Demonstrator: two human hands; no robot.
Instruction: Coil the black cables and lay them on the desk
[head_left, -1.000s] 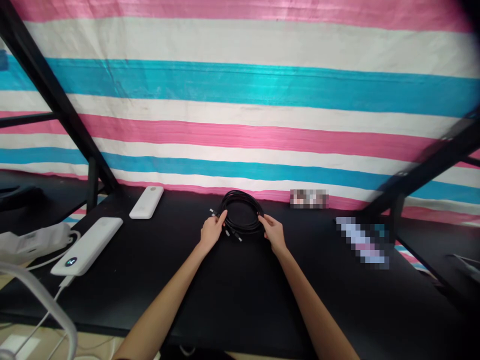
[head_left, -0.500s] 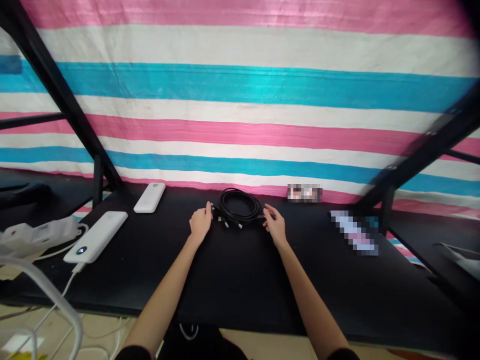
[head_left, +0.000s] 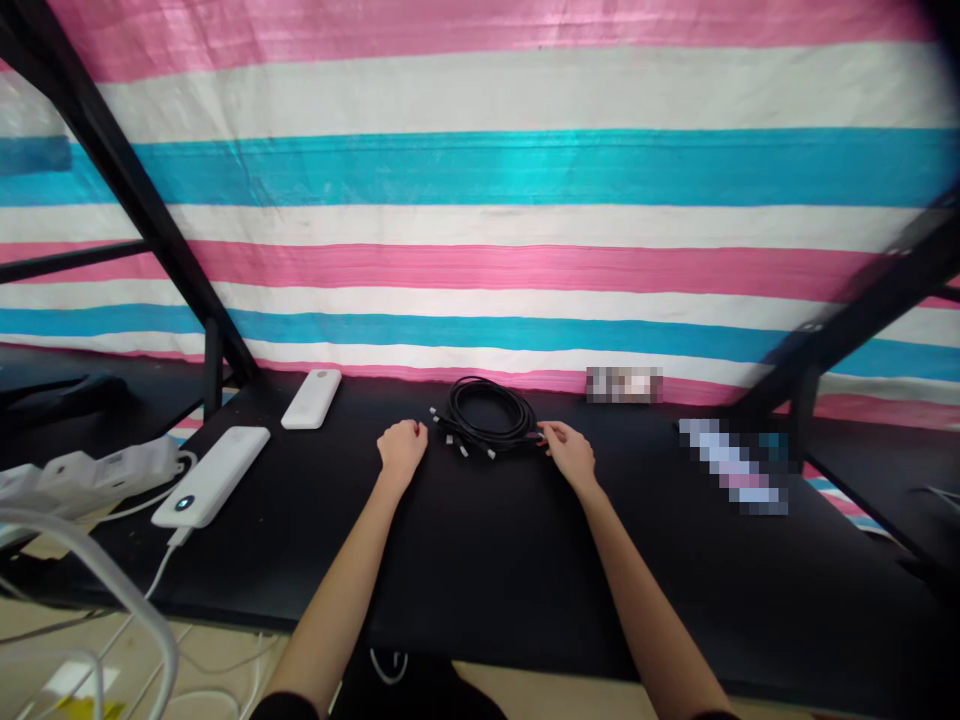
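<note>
A coil of black cable (head_left: 491, 414) with several small silver-tipped plugs lies flat on the black table (head_left: 480, 560) near the striped backdrop. My left hand (head_left: 402, 447) rests on the table just left of the coil, fingers curled in, nothing in it, a small gap to the plugs. On the coil's right side is my right hand (head_left: 571, 453), its fingertips touching the edge of the cable loop, fingers partly bent.
Two white power banks (head_left: 212, 475) (head_left: 311, 398) lie at the table's left; the nearer one has a white cord plugged in. A white power strip (head_left: 90, 470) sits further left. Black slanted frame bars (head_left: 135, 190) rise at both sides. Blurred-out items (head_left: 731, 465) lie at right.
Both hands held the coil's sides a second ago. The coil has since been laid flat on the table; my left hand came off it and curled shut, my right slid to its edge.
</note>
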